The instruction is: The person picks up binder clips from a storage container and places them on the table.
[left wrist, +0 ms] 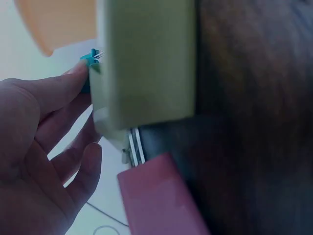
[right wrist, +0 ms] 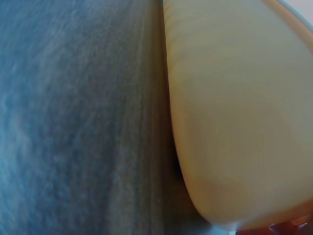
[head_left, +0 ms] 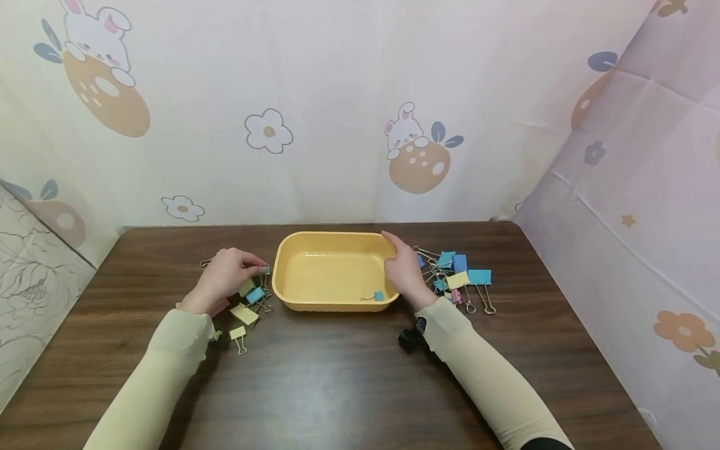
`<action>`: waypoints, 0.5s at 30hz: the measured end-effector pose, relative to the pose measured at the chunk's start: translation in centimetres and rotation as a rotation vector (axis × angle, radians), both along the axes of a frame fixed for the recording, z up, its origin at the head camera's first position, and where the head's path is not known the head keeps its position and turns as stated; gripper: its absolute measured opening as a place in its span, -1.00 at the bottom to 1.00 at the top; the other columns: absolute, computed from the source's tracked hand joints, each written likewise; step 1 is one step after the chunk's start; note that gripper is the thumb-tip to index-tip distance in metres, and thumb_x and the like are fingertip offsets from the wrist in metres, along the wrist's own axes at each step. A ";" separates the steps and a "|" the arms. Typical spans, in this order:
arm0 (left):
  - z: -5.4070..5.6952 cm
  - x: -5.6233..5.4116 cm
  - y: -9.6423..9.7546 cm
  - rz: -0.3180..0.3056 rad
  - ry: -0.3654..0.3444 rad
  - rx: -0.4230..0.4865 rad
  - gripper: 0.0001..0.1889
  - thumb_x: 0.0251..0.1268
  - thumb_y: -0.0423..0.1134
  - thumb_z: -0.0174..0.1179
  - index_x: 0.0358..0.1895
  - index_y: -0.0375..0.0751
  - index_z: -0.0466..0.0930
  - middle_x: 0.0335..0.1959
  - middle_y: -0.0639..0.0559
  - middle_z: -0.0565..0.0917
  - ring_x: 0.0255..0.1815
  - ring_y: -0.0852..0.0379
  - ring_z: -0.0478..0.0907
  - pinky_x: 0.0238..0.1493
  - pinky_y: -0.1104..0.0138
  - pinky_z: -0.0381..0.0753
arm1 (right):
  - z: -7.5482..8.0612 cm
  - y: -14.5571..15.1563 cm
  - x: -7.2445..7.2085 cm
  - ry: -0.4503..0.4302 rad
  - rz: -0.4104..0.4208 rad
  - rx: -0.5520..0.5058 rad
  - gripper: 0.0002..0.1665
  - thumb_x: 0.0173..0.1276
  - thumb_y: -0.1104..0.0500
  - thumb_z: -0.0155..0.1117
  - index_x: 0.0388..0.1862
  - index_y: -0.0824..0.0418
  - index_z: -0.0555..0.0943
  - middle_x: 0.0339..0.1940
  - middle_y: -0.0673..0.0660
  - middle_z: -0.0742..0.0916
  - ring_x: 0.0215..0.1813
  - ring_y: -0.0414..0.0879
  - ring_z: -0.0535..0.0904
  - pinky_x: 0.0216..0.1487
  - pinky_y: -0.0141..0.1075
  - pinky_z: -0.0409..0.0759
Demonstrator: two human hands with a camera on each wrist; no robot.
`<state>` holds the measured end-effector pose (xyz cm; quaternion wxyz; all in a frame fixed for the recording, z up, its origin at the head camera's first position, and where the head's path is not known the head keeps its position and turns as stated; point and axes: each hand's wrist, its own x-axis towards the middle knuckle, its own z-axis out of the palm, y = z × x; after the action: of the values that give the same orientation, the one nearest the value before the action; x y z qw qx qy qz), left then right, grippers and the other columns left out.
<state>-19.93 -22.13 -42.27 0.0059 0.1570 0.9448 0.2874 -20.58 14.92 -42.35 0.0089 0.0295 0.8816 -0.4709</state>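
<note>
My left hand (head_left: 225, 275) pinches a small teal binder clip (head_left: 266, 270) between thumb and fingertips, just off the left side of a yellow tray (head_left: 315, 307). The left wrist view shows the same clip (left wrist: 92, 58) at the fingertips, partly hidden behind a pale yellow clip (left wrist: 151, 63). With the thumb at the inner side, my right hand (head_left: 406, 270) grips the tray's right rim. Inside the tray, near its front right corner, lies a small blue binder clip (head_left: 379, 296). The right wrist view shows the tray's outer wall (right wrist: 234, 107) but not the hand.
Around my left hand lie a blue clip (head_left: 255, 295), yellow clips (head_left: 244, 314) and a pink clip (left wrist: 159, 196). A pile of blue, yellow and pink clips (head_left: 458, 265) lies right of the tray. A patterned curtain (head_left: 337, 169) hangs behind the wooden table (head_left: 315, 387).
</note>
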 end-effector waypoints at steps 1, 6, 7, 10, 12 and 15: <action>0.0 0.0 0.1 -0.007 0.005 -0.006 -0.87 0.34 -0.24 0.31 -0.16 -0.14 0.82 -0.22 -0.03 0.78 -0.20 0.02 0.68 -0.17 0.07 0.62 | 0.0 0.0 0.0 0.000 0.000 0.004 -0.12 0.25 0.52 -0.06 0.54 0.02 0.29 0.45 0.16 0.45 0.24 0.05 0.48 0.16 -0.06 0.53; -0.3 0.1 0.2 0.001 0.033 -0.019 -0.87 0.33 -0.22 0.33 -0.17 -0.14 0.82 -0.24 0.00 0.78 -0.14 -0.05 0.69 -0.07 0.00 0.60 | 0.3 0.0 0.2 0.021 0.018 0.017 -0.14 0.25 0.52 -0.08 0.54 0.06 0.29 0.45 0.19 0.45 0.26 0.07 0.47 0.17 -0.04 0.51; -0.4 0.1 0.2 0.005 0.034 -0.019 -0.87 0.33 -0.22 0.33 -0.17 -0.13 0.82 -0.24 0.01 0.78 -0.13 -0.06 0.69 -0.05 -0.01 0.59 | 0.4 0.0 0.2 0.026 0.020 0.018 -0.14 0.25 0.52 -0.08 0.54 0.07 0.30 0.45 0.19 0.45 0.26 0.07 0.47 0.17 -0.04 0.51; -0.4 0.1 0.2 0.012 0.022 -0.012 -0.87 0.35 -0.21 0.31 -0.16 -0.11 0.81 -0.23 0.04 0.77 -0.11 -0.04 0.67 -0.02 0.00 0.57 | 0.6 -0.1 0.2 0.031 0.019 0.026 -0.14 0.24 0.52 -0.08 0.53 0.07 0.31 0.44 0.19 0.46 0.25 0.07 0.47 0.14 -0.04 0.51; -0.3 0.1 0.2 0.020 0.010 0.003 -0.87 0.36 -0.21 0.29 -0.15 -0.11 0.80 -0.21 0.03 0.77 -0.13 -0.03 0.66 -0.05 0.01 0.57 | 0.6 -0.1 0.2 0.025 0.018 0.028 -0.14 0.24 0.52 -0.08 0.53 0.05 0.31 0.44 0.19 0.46 0.24 0.07 0.47 0.14 -0.05 0.51; 0.2 0.2 0.2 0.043 -0.008 0.049 -0.84 0.39 -0.21 0.27 -0.11 -0.14 0.77 -0.19 0.00 0.76 -0.20 -0.02 0.63 -0.13 0.04 0.57 | 0.5 -0.1 0.2 0.018 0.021 0.029 -0.14 0.25 0.52 -0.09 0.54 0.05 0.30 0.45 0.19 0.45 0.25 0.07 0.46 0.15 -0.05 0.50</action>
<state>-19.71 -21.92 -42.08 -0.0004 0.1359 0.9406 0.3112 -20.40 14.84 -41.83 0.0056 0.0163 0.8888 -0.4580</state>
